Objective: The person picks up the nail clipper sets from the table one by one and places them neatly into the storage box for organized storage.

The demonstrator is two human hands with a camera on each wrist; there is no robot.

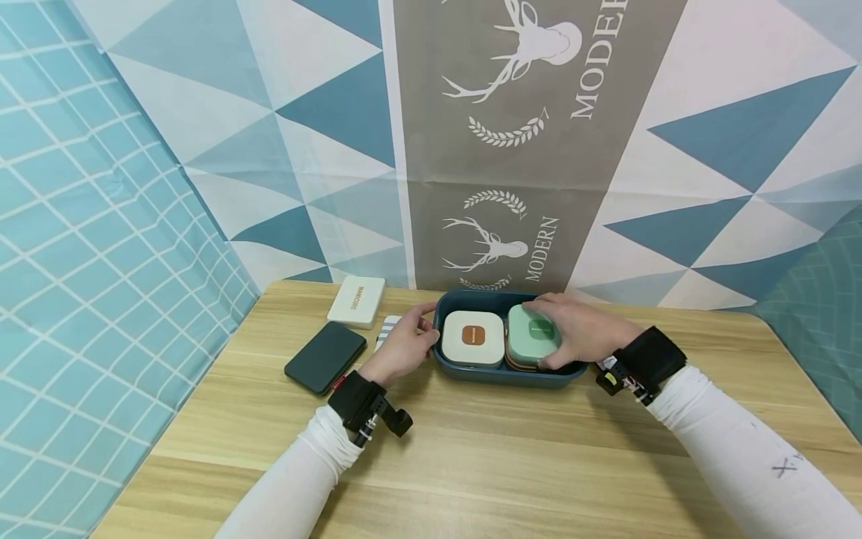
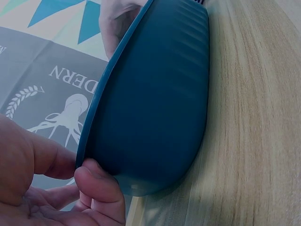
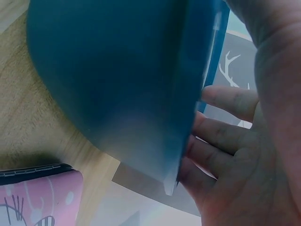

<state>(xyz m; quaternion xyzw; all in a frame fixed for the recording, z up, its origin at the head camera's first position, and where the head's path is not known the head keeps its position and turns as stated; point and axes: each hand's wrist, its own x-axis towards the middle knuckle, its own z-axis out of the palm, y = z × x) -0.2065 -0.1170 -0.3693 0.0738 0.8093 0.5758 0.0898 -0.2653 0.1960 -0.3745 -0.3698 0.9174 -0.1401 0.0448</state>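
A dark blue oval basin [image 1: 508, 376] rests on the table near the wall. Inside it, a cream square case [image 1: 474, 338] with a brown label lies on the left, and a mint-green square case [image 1: 528, 337] sits on the right over something brown-edged. My left hand [image 1: 404, 346] pinches the basin's left rim between thumb and finger, seen closely in the left wrist view. With thumb in front and fingers behind, my right hand [image 1: 582, 327] grips the green case. Its fingers [image 3: 221, 132] reach over the rim in the right wrist view; the case is hidden there.
Left of the basin lie a white box marked MANICURE [image 1: 357, 302], a dark green flat case [image 1: 326, 358] and a striped item [image 1: 387, 329], partly covered by my left hand. A pink patterned case [image 3: 42, 197] stands near the basin's right end. Patterned wall cloth [image 1: 337, 150] rises behind the table.
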